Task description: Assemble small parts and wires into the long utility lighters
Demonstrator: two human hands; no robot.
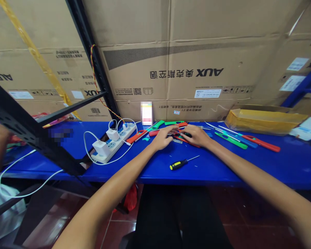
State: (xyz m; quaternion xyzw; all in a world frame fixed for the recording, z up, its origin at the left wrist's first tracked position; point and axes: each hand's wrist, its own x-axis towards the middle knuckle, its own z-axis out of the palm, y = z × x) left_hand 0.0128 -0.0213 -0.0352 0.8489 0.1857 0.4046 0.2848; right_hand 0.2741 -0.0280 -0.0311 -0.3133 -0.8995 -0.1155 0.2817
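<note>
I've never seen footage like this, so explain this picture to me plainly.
There is no machine here. A head-worn camera looks forward and down at the wearer's own bare left hand and right hand, close together over a blue table. The right hand seems to hold a small dark object, too hidden to name. Nearer the wearer lies a yellow-and-black screwdriver. Left of the hands is a power strip with white chargers plugged in; to the right lie a long green piece and red piece. Printed cardboard stands behind.
</note>
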